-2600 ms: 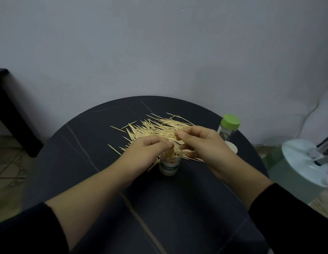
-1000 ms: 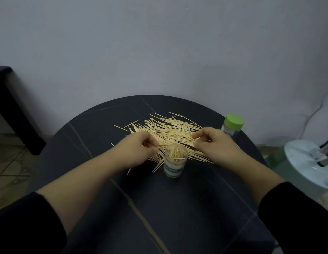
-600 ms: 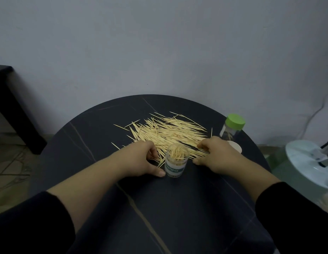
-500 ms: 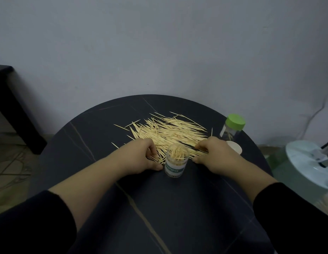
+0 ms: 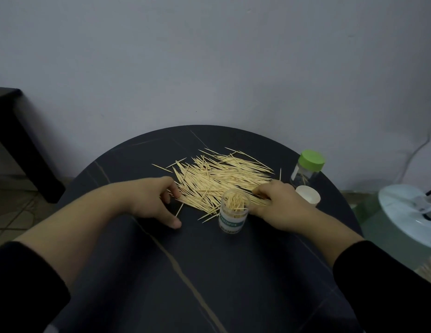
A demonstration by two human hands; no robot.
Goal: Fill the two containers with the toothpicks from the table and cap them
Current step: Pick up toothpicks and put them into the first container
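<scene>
A pile of toothpicks (image 5: pixel 221 179) lies spread across the far half of the round black table (image 5: pixel 209 272). In front of it stands an uncapped clear container (image 5: pixel 232 213) with a label, partly full of upright toothpicks. My left hand (image 5: pixel 152 203) rests at the pile's left edge, bent fingertips touching the sticks, thumb spread flat on the table. My right hand (image 5: pixel 277 205) sits just right of the container and pinches a few toothpicks at the pile's right edge. A second clear container with a green cap (image 5: pixel 307 171) stands at the far right, with a loose white cap (image 5: pixel 308 194) beside it.
A white round appliance base (image 5: pixel 407 212) sits on the floor to the right, below table level. Dark furniture (image 5: pixel 15 145) stands at the left by the grey wall. The table's right edge runs close behind the green-capped container.
My left hand has slid left, away from the container, to the pile's left edge. My right hand has stayed beside the container, fingers working into the toothpicks.
</scene>
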